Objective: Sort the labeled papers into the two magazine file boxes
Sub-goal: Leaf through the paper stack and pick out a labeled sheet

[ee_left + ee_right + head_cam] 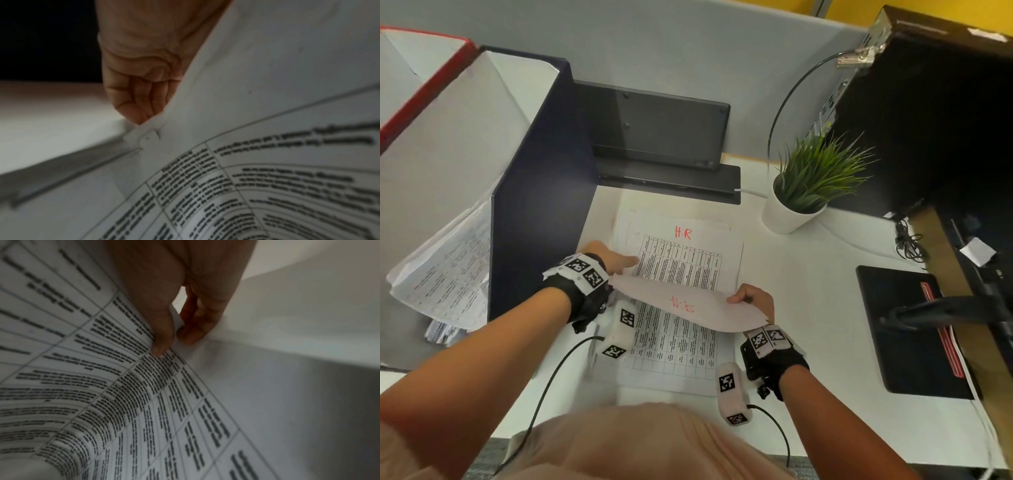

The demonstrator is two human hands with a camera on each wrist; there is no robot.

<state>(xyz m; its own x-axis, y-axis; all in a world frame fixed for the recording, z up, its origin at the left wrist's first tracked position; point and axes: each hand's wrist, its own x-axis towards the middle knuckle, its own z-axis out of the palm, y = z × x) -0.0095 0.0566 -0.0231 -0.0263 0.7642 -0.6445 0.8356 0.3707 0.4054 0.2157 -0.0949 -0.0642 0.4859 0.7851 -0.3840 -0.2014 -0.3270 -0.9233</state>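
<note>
At the desk's near edge, between both hands: left hand (616,260) closed on the left corner of a lifted sheet (688,308), fingers (141,97) curled down to the paper's edge, thumb hidden behind it; right hand (751,301) pinching the same sheet at its right edge, thumb (162,331) on the printed side and fingers behind; sheet raised off the pile, bowed, printed table facing down, a red handwritten label showing through in reverse and not surely legible.

Directly beneath, flat on the white desk (808,291): remaining stack of papers (678,356), several sheets deep by the offset edges, top one marked "H·R" in red; exact count not tellable.

Further left, standing side by side: navy file box (534,171) next to the stack, red-edged file box (421,85) beyond it; filed papers (445,270) already sticking out at the low front, seemingly inside the navy box; contents of the red-edged one not visible.

Judging from this: partly done; some papers filed, one sheet in hand and not yet placed, a pile left to read and sort; probably somewhere around the middle, though hard to say.

Off to the right, apart from the work: potted plant (811,178) and black mouse pad (907,329).
</note>
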